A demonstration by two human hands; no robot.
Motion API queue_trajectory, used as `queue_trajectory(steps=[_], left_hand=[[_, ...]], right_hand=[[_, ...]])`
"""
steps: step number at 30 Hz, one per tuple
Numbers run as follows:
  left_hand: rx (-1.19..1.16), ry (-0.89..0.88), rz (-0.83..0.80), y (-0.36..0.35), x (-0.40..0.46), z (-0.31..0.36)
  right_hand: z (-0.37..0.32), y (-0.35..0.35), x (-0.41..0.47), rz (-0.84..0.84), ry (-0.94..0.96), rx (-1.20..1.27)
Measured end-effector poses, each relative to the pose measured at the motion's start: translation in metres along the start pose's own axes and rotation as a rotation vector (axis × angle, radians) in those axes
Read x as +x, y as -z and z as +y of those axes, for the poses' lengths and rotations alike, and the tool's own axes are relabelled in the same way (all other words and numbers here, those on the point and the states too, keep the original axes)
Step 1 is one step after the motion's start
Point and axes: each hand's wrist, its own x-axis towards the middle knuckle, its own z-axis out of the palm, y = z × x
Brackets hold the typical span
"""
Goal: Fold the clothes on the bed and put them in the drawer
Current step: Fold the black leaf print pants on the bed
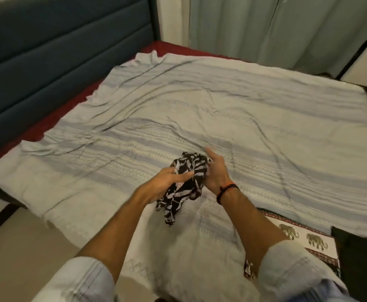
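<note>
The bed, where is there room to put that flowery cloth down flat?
The striped bedspread lies bare between both hands and the blue headboard, and out toward the curtains. It is crowded at the near right corner, by the elephant cloth.

Both arms reach forward from the bottom of the view, forearms bare, pale sleeves rolled up near the elbows. The 2 forearms angle inward and the hands meet in the middle. The left hand (168,178) sits palm-in, its fingers curled and its thumb lying across the top of a bunched black-and-white patterned garment (183,185), gripping it. The right hand (216,171) is on the opposite side of that garment, back of the hand toward the camera, fingers pointing up and away; it is motion-blurred. A dark and orange band (227,189) circles the right wrist.
</note>
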Motion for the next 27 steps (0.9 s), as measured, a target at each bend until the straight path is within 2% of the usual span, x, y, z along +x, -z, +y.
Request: queue_trajectory(steps=[4, 7, 11, 13, 16, 18, 20, 23, 27], left_hand=[[0.198, -0.006, 0.026, -0.016, -0.043, -0.003], [0.205, -0.002, 0.116, -0.017, -0.06, -0.002], [-0.086, -0.173, 0.168, -0.019, -0.075, 0.015], [-0.336, -0.287, 0.108, -0.014, -0.078, 0.028], [-0.618, -0.356, -0.045, -0.004, -0.09, 0.054], [-0.68, -0.315, -0.019, 0.001, -0.094, 0.072], [-0.632, -0.29, 0.055, 0.008, -0.098, 0.088], [-0.431, -0.278, 0.097, 0.02, -0.098, 0.096], [-0.224, -0.314, 0.078, 0.037, -0.097, 0.092]], right_hand=[[-0.007, -0.008, -0.042, -0.126, 0.098, -0.1], [-0.012, -0.023, -0.066, -0.251, 0.174, -0.195], [-0.017, -0.041, -0.09, -0.405, 0.289, -0.364], [-0.02, -0.045, -0.096, -0.421, 0.331, -0.393], [-0.024, -0.055, -0.106, -0.363, 0.404, -0.449], [-0.024, -0.056, -0.109, -0.34, 0.416, -0.519], [-0.018, -0.061, -0.11, -0.293, 0.419, -0.589], [-0.003, -0.076, -0.111, -0.168, 0.434, -0.71], [0.011, -0.106, -0.107, 0.034, 0.607, -0.695]])
